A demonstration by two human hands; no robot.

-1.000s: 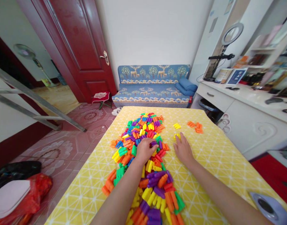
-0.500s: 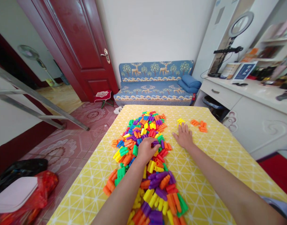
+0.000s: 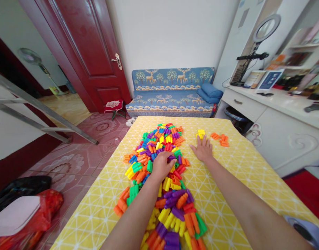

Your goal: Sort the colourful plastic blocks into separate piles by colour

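A long heap of coloured plastic blocks (image 3: pixel 159 173) runs down the middle of the yellow tablecloth (image 3: pixel 235 180). My left hand (image 3: pixel 162 166) rests on the heap with its fingers curled over a purple block (image 3: pixel 171 159). My right hand (image 3: pixel 202 150) lies flat on the cloth with its fingers stretched out, the fingertips just short of a small group of yellow blocks (image 3: pixel 201 133). A small group of orange blocks (image 3: pixel 220 139) lies a little to the right of the yellow ones.
A white desk with drawers (image 3: pixel 274 121) stands close on the right, with a ring light (image 3: pixel 263 29) on it. A blue patterned sofa (image 3: pixel 172 92) is beyond the table's far edge. A grey-lilac object (image 3: pixel 304 231) lies at the near right corner.
My right hand has slid forward over the cloth, pushing a yellow block up to the other yellow ones. My left hand has stayed on the heap.
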